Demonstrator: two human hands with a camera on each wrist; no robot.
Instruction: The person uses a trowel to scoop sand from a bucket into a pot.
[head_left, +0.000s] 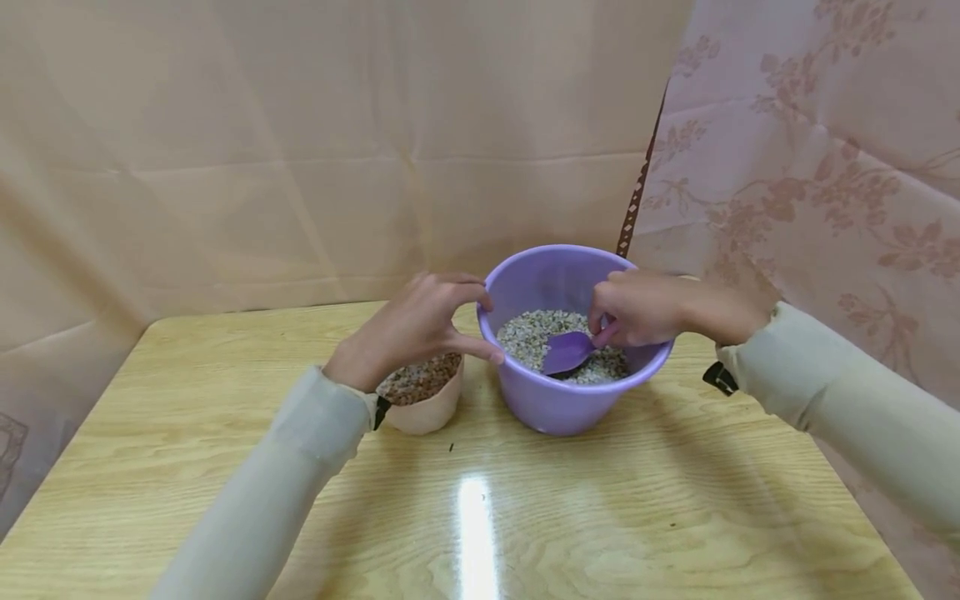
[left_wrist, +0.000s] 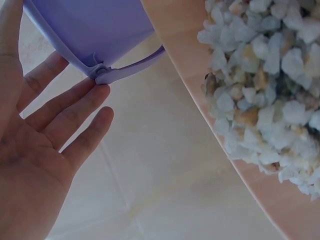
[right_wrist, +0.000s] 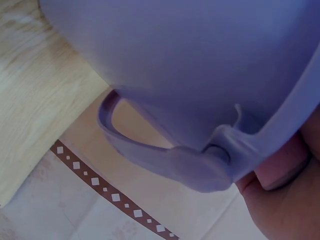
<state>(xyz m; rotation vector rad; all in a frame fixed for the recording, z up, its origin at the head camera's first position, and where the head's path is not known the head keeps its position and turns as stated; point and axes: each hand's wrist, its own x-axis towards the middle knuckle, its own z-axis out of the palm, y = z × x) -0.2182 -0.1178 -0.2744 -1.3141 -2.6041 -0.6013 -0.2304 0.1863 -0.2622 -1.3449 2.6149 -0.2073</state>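
A purple bucket [head_left: 551, 412] with pale gravel [head_left: 536, 327] in it stands on the table. Inside it, my right hand [head_left: 641, 307] grips the pink handle of a purple scoop [head_left: 567, 352], whose blade rests on the gravel. My left hand [head_left: 416, 325] touches the bucket's left rim with spread thumb and fingers. In the left wrist view its fairly straight fingers [left_wrist: 75, 110] meet the rim by the handle joint. Below that wrist is a beige pot [head_left: 431, 414] filled with brownish-white pebbles [head_left: 420, 379], partly hidden by the hand.
The light wooden table [head_left: 600, 517] carries both containers near its back edge. Behind it hangs a beige cloth [head_left: 300, 167], with a floral cloth [head_left: 825, 167] at the right. The bucket's loop handle [right_wrist: 135, 147] hangs down outside. A few dark specks lie on the tabletop.
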